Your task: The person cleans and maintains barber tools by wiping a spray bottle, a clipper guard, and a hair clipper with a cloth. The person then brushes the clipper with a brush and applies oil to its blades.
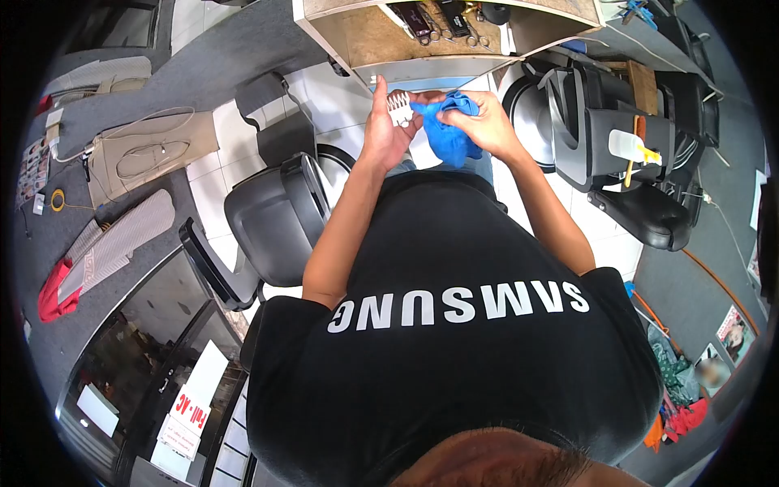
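Note:
A white clipper guard [399, 108] with a row of teeth rests against the fingers of my left hand [383, 136]. The palm faces up and the thumb stands out to the side; the guard and cloth partly hide the other fingers. My right hand [492, 127] grips a bunched blue cloth [451, 138] between thumb and fingers. One end of the cloth reaches over to the guard and touches it or lies very close. Both hands are in front of my body, just below the open wooden shelf [389, 69].
On the shelf lie dark hair clippers [412, 23] and several scissors [479, 39]. A black salon chair [276, 213] stands at left, another [604, 122] at right with a white bottle [625, 146] on it. A cardboard piece [150, 158] with a cable is at far left.

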Motion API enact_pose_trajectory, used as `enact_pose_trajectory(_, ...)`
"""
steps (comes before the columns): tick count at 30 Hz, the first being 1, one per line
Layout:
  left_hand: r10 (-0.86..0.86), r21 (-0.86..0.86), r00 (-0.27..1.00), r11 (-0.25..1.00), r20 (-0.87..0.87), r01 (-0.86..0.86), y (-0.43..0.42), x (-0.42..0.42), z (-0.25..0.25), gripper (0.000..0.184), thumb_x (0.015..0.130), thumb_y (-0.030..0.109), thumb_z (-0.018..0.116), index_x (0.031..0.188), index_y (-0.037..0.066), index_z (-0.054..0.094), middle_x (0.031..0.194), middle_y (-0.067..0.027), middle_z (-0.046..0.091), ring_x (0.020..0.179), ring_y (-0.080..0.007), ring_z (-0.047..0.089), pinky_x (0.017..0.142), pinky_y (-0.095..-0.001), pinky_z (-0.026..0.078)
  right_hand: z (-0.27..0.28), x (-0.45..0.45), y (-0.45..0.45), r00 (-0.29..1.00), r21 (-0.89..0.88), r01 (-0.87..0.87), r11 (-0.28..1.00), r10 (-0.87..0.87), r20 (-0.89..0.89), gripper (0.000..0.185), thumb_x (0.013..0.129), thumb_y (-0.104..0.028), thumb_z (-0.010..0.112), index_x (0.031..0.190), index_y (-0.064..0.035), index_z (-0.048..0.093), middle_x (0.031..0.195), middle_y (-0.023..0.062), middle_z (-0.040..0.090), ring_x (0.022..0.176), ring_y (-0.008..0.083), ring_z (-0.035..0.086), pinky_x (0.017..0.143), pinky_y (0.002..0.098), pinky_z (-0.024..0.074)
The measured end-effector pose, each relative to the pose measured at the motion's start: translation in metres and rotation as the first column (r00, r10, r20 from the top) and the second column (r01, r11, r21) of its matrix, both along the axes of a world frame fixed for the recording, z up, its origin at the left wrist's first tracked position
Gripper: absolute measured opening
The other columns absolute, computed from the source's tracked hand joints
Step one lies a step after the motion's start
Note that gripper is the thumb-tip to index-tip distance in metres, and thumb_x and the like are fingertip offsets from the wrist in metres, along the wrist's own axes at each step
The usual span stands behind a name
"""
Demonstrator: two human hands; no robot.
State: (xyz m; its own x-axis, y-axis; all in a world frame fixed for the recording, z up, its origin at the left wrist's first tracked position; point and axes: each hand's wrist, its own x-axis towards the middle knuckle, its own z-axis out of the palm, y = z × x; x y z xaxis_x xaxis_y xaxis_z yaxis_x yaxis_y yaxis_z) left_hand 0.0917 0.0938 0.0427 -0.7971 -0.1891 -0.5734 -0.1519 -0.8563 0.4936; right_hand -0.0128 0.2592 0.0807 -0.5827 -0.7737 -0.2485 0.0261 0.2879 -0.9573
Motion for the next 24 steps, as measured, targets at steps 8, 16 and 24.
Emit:
enact_pose_trajectory(8, -0.009, 0.089, 0.997, 0.996, -0.081, 0.017, 0.001, 0.005, 0.008, 0.062, 0.111, 0.059, 0.033, 0.091, 0.006, 0.061, 0.116, -0.0295, 0.072, 0.117, -0.0378, 0.069, 0.104, -0.0472, 0.055, -0.002, 0.034, -0.016, 0.835, 0.133, -0.153, 0.979, 0.200, -0.513, 0.031, 0.082, -0.014, 0.073, 0.112, -0.0149, 0.080, 0.104, 0.0123, 0.077, 0.084, 0.0323, 0.075, 0.078, 0.0385, 0.0588)
enact_pose_trajectory(16, 0.026, -0.080, 0.997, 0.996, -0.073, -0.032, 0.006, -0.002, 0.013, 0.068, 0.110, 0.062, 0.030, 0.095, 0.002, 0.058, 0.113, -0.0325, 0.072, 0.112, -0.0394, 0.071, 0.097, -0.0462, 0.058, 0.000, 0.041, -0.012, 0.606, 0.226, -0.004, 0.974, 0.183, -0.774, 0.035, 0.079, -0.016, 0.076, 0.113, -0.0198, 0.079, 0.096, 0.0102, 0.078, 0.080, 0.0291, 0.074, 0.071, 0.0387, 0.0590)
enact_pose_trajectory(24, 0.023, -0.008, 0.991, 1.000, -0.128, -0.025, 0.005, 0.001, 0.015, 0.064, 0.110, 0.062, 0.033, 0.092, 0.006, 0.060, 0.111, -0.0303, 0.073, 0.110, -0.0390, 0.072, 0.097, -0.0466, 0.057, 0.003, 0.045, -0.013, 0.736, 0.051, 0.052, 0.997, -0.004, -0.677, 0.029, 0.079, -0.018, 0.076, 0.107, -0.0181, 0.080, 0.092, 0.0126, 0.077, 0.080, 0.0346, 0.074, 0.074, 0.0445, 0.0591)
